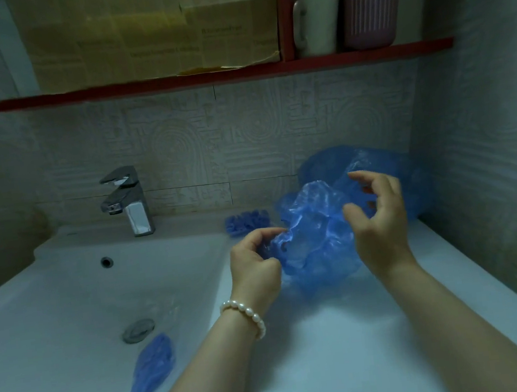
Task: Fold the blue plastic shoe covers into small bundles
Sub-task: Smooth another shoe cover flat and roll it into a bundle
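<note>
Hands working a blue shoe cover (318, 240) beside the sink (68, 300).
Left hand (254, 261) is pinching its edge; right hand (376, 214) is hovering just beside it, fingers loosely spread.

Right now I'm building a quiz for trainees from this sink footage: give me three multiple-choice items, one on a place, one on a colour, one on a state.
1. Where does the loose folded shoe cover lie?
A on the shelf
B in the sink basin
C in the mug

2. What colour is the shelf?
A red
B green
C white

3. What is the left hand doing?
A resting flat
B turning the tap
C pinching the open shoe cover

Answers: 1 B, it lies beside the drain. 2 A, its edge shows red. 3 C, the fingers curl on the plastic's edge, while the right hand hovers with fingers spread.
</note>
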Motion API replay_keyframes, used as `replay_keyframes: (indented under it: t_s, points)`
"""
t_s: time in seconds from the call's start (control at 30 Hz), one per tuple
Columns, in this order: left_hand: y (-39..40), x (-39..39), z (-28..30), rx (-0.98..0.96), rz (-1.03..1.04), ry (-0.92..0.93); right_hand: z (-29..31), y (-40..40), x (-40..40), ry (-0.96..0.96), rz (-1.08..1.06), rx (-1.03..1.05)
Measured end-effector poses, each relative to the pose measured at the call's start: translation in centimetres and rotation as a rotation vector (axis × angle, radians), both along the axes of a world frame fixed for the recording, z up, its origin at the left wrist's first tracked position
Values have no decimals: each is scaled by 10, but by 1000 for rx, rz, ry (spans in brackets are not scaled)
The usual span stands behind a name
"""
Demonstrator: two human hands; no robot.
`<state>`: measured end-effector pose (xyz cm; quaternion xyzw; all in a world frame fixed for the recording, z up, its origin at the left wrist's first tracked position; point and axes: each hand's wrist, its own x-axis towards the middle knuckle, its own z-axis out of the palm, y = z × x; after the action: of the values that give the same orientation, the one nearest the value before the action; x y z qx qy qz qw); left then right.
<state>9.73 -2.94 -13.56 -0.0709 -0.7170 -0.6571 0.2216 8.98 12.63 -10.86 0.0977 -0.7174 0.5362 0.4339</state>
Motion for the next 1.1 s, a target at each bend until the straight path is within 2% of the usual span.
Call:
replay_keyframes:
  t_s: [0.13,0.23,0.37,0.43,0.53,0.6,0.7,0.8,0.97,1.03,1.1]
  points:
    - [0,1,0,83,11,68,0,-8,4,-30,-51,374]
    - [-1,0,0,95,30,110,-6,-13,0,-118,-209,642]
    - [2,3,-2,48,-62,127,-8,-20,-2,-249,-340,857]
    - [2,5,-3,-50,-88,184,-4,-20,-1,-358,-325,927]
    - [0,4,-3,-306,3,232,-1,-14,0,-503,-318,893]
    - [-3,-1,-2,-474,120,202,2,-7,1,-570,-362,834]
    - [-7,-2,0,-562,216,75,3,1,-1,-629,-399,756]
    - [-6,-2,-1,-474,183,62,-1,4,-4,-673,-286,802]
    - [-14,-6,1,-233,256,69,0,11,6,-1017,223,979]
    - [-19,-8,2,-217,251,38,7,21,7,-1031,314,902]
    - [-22,-11,1,-215,209,-2,14,32,6,-919,310,686]
